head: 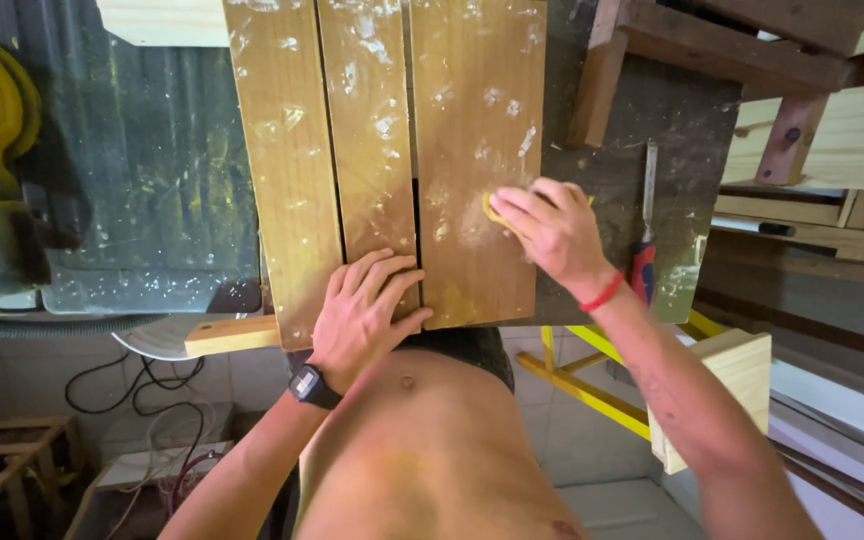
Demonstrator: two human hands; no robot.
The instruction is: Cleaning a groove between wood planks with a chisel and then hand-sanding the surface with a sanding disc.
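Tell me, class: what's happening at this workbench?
A person is working on three wooden planks lying side by side. The left hand lies flat on the middle plank's near end. The right hand presses a small yellow pad on the right plank. A chisel lies beside them.

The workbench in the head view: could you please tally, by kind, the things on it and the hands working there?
Stained wooden boards: 3
Yellow sanding pad under the right hand: 1
Red-handled chisel: 1
Hands, left hand flat on the boards and right hand on the pad: 2
Total: 7
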